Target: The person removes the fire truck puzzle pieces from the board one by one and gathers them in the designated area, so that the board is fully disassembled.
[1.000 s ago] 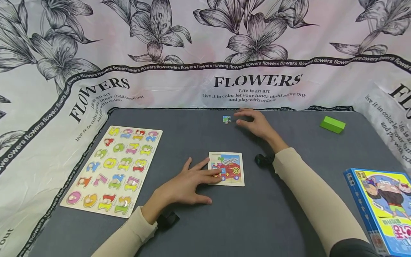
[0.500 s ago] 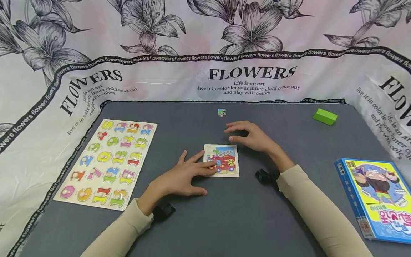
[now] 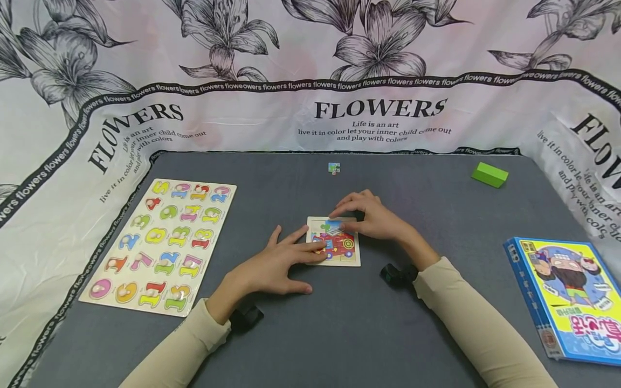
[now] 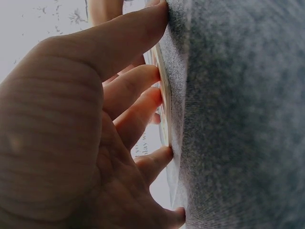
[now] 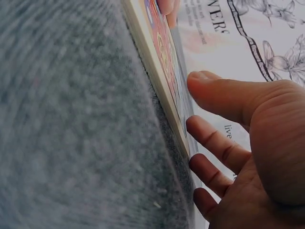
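White cloth with black line-drawn blossoms (image 3: 271, 118) filled the whole backdrop, and before it stretched the dark grey tabletop (image 3: 335, 334). Left of the small, pale-framed wooden jigsaw board with a red fire engine (image 3: 345, 249) lay a large cream number board (image 3: 151, 250), its long axis slanting away from the person! Well to the jigsaw's right, a blue-and-yellow cartoon box (image 3: 577, 307).

Now the hands: the left hand (image 3: 276, 267), fingers spread, had its fingertips on the jigsaw's left side. The right hand (image 3: 373, 215) arched over its far right corner, thumb and fingers loosely bent and apart; whether they touched could not be told. So the jigsaw sat between them, near enough square, no clear long axis. Far off to its right, a bright green block (image 3: 490, 175); straight beyond it, nearer the right hand, a tiny blue-and-green jigsaw piece (image 3: 333, 168).

And the print! "FLOWERS" stood large beyond the jigsaw, above "Life is an art"; a black band repeated "flowers". The box's pink-and-white characters stayed unreadable.
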A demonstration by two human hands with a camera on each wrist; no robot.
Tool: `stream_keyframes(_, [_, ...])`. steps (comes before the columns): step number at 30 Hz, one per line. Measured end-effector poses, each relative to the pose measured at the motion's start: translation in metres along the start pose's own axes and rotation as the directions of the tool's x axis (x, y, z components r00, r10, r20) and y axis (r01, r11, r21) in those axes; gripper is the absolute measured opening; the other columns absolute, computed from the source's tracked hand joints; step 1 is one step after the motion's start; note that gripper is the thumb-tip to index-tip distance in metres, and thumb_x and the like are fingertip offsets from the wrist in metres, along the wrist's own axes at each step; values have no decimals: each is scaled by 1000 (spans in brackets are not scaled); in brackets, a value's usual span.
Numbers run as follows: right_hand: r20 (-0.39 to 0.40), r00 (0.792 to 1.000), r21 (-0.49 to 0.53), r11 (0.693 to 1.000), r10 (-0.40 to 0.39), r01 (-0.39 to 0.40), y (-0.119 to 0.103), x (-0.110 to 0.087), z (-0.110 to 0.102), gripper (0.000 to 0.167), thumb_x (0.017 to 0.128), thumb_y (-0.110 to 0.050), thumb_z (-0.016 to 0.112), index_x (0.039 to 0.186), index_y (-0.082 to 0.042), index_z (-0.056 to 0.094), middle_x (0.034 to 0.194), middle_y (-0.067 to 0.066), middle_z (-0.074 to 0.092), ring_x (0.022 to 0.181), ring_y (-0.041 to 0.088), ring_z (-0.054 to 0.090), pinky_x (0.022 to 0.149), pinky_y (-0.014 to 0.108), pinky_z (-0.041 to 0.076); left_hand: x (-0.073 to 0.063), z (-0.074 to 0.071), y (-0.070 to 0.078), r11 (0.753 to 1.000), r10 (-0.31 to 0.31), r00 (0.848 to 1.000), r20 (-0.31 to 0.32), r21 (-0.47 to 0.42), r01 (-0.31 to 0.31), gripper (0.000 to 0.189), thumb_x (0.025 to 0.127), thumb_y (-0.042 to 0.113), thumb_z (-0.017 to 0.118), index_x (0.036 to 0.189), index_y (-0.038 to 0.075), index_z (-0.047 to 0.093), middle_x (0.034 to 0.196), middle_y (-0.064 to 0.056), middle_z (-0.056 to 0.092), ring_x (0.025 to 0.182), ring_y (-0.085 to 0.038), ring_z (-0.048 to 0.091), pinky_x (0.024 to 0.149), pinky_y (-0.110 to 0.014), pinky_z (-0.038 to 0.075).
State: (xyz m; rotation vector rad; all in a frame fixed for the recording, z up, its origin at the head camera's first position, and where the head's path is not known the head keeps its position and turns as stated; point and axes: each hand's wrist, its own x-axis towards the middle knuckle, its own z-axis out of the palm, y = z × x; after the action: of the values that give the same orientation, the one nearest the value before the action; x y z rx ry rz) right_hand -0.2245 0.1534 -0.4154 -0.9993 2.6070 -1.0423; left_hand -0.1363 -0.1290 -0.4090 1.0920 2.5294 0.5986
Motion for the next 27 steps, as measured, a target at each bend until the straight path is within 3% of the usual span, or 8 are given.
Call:
stream_keyframes(17, [24,998,-12,998,-56,56,-2,0,7,36,91,-6,69,121,-24,76,116,2,64,91,20,37,80,42,17,0,0,3,1000,-3,1000,3,-16,3,70,88,43,79,151,29,51,165,10,35,161,-30,6,117,-76,-7])
stream_keyframes(27, [49,996,-1,998,-68,68,-5,0,10,42,91,-4,64,126,-24,74,116,3,61,94,22,37,82,43,16,-1,0,3,1000,0,1000,1,-13,0,71,88,43,79,151,29,51,165,11,35,161,-30,7,116,-76,-7])
